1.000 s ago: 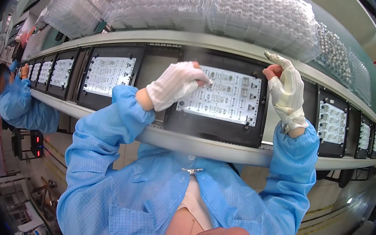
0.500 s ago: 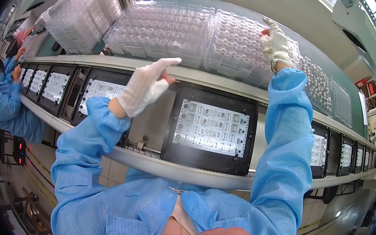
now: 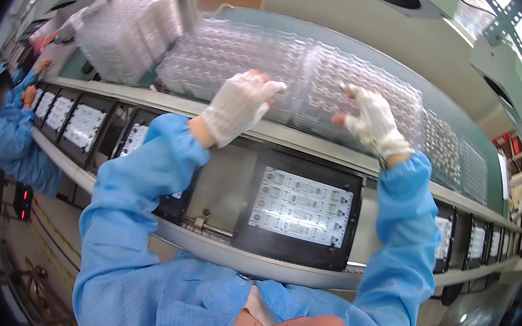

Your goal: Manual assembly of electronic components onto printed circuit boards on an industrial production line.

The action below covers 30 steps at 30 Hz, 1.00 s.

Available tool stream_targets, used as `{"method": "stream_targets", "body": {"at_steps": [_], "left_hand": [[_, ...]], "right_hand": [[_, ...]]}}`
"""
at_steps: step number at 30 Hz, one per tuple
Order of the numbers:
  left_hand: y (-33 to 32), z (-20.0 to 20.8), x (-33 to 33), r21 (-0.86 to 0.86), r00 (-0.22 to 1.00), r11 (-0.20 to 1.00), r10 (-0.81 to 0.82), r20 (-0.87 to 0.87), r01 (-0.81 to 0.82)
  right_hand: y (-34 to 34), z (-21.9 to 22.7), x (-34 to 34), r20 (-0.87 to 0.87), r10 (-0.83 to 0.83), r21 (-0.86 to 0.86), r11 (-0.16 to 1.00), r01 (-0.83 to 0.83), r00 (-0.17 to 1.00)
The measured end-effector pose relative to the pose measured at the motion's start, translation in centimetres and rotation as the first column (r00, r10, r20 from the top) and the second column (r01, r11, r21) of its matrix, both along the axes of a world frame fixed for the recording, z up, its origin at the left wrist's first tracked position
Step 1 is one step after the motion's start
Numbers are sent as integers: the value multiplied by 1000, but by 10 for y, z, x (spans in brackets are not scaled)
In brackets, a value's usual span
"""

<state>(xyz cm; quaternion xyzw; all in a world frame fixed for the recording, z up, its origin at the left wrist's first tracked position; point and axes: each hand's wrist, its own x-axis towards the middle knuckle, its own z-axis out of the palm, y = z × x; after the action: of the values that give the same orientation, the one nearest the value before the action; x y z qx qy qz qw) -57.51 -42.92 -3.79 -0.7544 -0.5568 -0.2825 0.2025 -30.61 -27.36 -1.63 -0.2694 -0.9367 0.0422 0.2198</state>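
Note:
My left hand (image 3: 241,105), in a white glove with some bare fingertips, hovers at the front edge of the left clear plastic tray stack (image 3: 221,57). Its fingers are bent, with thumb and forefinger slightly apart; I see nothing between them. Over the front of the right clear tray stack (image 3: 327,74) is my right hand (image 3: 373,121), gloved alike, thumb and fingers spread and holding nothing I can make out. Below and between both hands, a black frame (image 3: 290,250) carries a pale panel (image 3: 302,205) with rows of small parts.
More black frames with panels line the rail, left (image 3: 85,126) and right (image 3: 476,242). A tall clear tray stack (image 3: 129,28) stands back left. Right of the trays lies a tray of round metallic parts (image 3: 442,144). A co-worker in blue (image 3: 15,137) works at far left.
My right hand has come back from the far side of the right tray stack to its front, fingers spreading. My left hand has moved right and up toward the trays. The view has shifted.

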Motion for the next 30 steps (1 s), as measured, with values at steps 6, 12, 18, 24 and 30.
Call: {"method": "stream_targets", "body": {"at_steps": [6,12,18,24,30], "left_hand": [[33,-15,-14,-48,973,999,26,229,-16],[23,-14,-62,37,924,977,185,335,-209],[7,-18,-132,12,795,922,327,510,-387],[-3,10,-125,106,-268,876,28,963,471],[-27,-3,-132,47,-226,845,89,970,533]], "right_hand": [[12,-12,16,-57,181,35,983,-180,982],[18,-9,11,-34,28,156,988,-23,999],[-19,44,-3,-263,264,356,921,-161,928],[-40,52,-42,151,624,237,730,-641,767],[-29,41,-62,189,563,112,802,-587,805]]}}
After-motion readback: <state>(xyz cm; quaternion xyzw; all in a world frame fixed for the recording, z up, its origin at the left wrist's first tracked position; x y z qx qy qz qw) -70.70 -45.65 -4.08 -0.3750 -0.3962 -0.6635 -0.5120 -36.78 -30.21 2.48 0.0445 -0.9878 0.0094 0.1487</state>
